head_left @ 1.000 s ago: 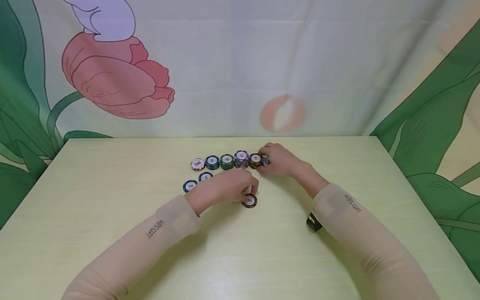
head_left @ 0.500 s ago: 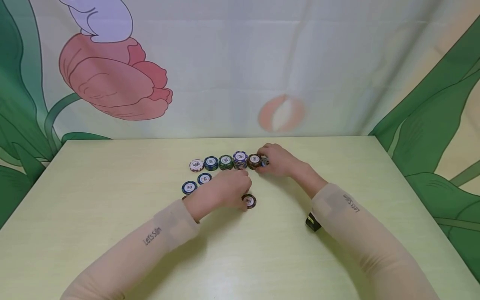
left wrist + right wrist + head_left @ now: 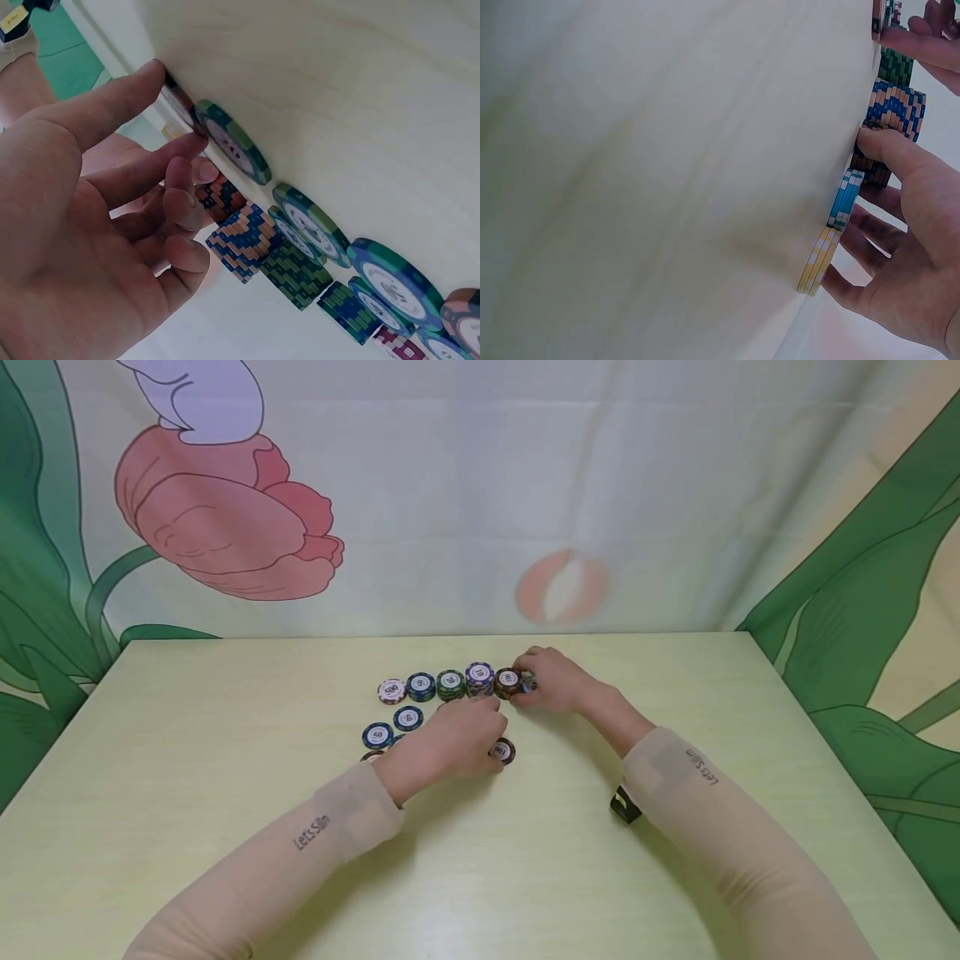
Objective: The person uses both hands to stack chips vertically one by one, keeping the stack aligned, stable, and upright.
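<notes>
In the head view my left hand (image 3: 453, 735) pinches a brown poker chip (image 3: 503, 752) between thumb and index finger. The left wrist view shows this chip (image 3: 177, 97) edge-on beside a green chip (image 3: 234, 142), both low against the table. My right hand (image 3: 558, 681) grips the brown chip stack (image 3: 507, 682) near the right end of the back row, thumb on its near side. In the right wrist view, a light blue stack (image 3: 846, 199) and a yellow stack (image 3: 819, 261) stand alongside, partly under that hand. The left hand hides several front-row chips from the head camera.
Leftward along the back row stand purple-blue (image 3: 480, 677), green (image 3: 452, 684), and dark blue (image 3: 422, 686) stacks, then a white-faced 500 chip (image 3: 392, 691). Blue chips (image 3: 378, 735) lie in front. A black device (image 3: 624, 806) shows beside the right sleeve.
My left hand has shifted the pinched brown chip slightly away from me, toward the back row. The right hand stays at the brown stack.
</notes>
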`<state>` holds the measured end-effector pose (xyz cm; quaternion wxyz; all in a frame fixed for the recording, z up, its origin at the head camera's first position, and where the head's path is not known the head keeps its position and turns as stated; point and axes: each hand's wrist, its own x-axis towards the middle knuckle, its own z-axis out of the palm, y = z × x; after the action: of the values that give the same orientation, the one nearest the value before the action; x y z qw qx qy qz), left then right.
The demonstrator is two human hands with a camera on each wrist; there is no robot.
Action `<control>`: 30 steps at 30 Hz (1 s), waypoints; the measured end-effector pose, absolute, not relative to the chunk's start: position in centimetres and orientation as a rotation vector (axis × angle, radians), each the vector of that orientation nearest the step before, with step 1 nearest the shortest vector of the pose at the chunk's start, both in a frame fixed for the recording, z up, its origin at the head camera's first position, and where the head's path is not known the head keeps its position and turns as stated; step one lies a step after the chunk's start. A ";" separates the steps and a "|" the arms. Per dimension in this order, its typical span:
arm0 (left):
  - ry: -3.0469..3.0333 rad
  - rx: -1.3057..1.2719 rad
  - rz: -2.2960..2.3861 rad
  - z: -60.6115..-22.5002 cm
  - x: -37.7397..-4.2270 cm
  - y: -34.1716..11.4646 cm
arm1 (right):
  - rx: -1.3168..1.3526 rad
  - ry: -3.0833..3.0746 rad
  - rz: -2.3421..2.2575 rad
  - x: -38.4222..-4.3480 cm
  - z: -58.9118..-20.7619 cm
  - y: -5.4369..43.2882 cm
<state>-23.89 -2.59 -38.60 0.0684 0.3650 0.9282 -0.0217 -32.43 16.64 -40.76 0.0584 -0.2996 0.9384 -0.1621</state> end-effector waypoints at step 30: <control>2.877 1.121 0.212 -38.6 -26.5 -2.9 | -0.902 2.835 -0.493 -32.4 -40.8 16.8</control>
<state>-26.55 -2.91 -38.61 0.0234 0.3623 0.9293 0.0686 -32.40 16.78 -40.76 0.0629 -0.2984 0.9383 -0.1630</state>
